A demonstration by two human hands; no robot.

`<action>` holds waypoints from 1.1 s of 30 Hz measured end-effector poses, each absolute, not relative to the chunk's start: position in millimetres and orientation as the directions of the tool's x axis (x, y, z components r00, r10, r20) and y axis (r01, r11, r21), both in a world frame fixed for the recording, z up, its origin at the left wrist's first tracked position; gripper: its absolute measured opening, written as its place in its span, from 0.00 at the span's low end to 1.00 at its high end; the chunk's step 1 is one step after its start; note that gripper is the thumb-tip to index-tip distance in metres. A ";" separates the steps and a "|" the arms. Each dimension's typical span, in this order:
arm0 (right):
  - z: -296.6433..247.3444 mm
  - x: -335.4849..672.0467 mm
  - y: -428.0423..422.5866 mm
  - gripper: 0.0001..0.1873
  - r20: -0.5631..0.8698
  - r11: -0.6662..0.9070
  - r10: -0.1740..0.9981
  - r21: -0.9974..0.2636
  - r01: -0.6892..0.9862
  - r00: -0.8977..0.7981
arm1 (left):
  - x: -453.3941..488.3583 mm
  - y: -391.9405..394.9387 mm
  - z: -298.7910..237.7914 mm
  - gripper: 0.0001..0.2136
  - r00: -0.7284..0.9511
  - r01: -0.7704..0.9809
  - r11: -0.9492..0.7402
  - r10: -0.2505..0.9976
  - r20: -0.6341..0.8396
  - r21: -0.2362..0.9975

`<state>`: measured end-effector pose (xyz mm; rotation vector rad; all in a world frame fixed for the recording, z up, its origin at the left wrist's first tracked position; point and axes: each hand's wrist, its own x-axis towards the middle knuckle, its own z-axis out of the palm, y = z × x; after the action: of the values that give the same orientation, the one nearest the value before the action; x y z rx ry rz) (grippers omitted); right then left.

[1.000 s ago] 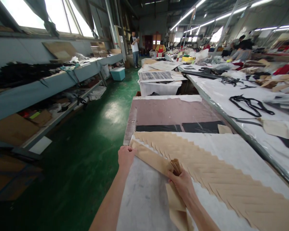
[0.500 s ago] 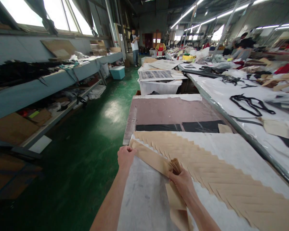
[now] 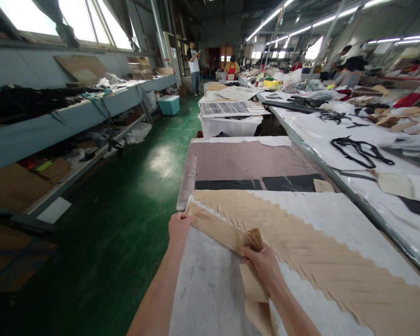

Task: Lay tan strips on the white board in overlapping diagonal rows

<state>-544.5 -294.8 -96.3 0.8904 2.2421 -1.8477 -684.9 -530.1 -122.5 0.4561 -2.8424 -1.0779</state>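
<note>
My left hand (image 3: 179,226) pinches the far left end of a tan strip (image 3: 217,227), which looks like paper or thin fabric. The strip slants across the white-covered table (image 3: 210,289). At its near end my right hand (image 3: 264,263) is closed around a folded bunch of tan strips (image 3: 255,238), whose ends fan up above the thumb. More of the bunch (image 3: 257,298) hangs down below my right palm onto the table. Beyond my hands, a long overlapping row of tan strips (image 3: 311,242) lies shingled diagonally from upper left to lower right.
Two black pieces (image 3: 290,182) lie on the brownish board (image 3: 238,161) ahead. A white bin (image 3: 231,126) stands behind it. Another table (image 3: 364,140) with black straps runs along the right. Green floor (image 3: 126,224) and a cluttered bench (image 3: 101,105) are on the left. Several people are farther off.
The view has shifted slightly. Both hands keep their grips, and the strip lies in nearly the same place on the table.
</note>
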 end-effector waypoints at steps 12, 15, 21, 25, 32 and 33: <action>-92.4 -548.1 -299.6 0.12 -0.370 0.354 0.463 -0.756 0.551 -0.805 | -667.8 -511.8 -103.7 0.15 -0.936 -0.204 0.853 -0.313 0.159 0.481; -94.0 -547.5 -301.3 0.13 -0.350 0.405 0.486 -0.722 0.561 -0.801 | -657.6 -504.4 -99.7 0.11 -0.952 -0.049 0.921 -0.160 0.260 0.387; -91.7 -551.6 -303.0 0.15 -0.359 0.477 0.510 -0.638 0.605 -0.781 | -646.3 -496.3 -99.0 0.11 -0.926 0.287 0.940 0.225 0.302 0.182; -87.1 -553.8 -302.2 0.16 -0.374 0.494 0.507 -0.612 0.617 -0.777 | -640.6 -495.3 -98.2 0.13 -0.907 0.330 0.938 0.285 0.309 0.104; -83.3 -551.0 -295.9 0.13 -0.410 0.405 0.452 -0.697 0.592 -0.792 | -633.5 -494.6 -97.7 0.13 -0.906 0.314 0.947 0.279 0.318 0.064; -83.4 -550.4 -295.4 0.13 -0.413 0.391 0.451 -0.705 0.591 -0.791 | -633.4 -494.4 -98.0 0.13 -0.907 0.311 0.948 0.276 0.318 0.064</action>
<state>-550.4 -295.4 -83.4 0.9402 2.4882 -1.3597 -633.4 -494.4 -98.0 -0.4312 -2.7937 -0.1618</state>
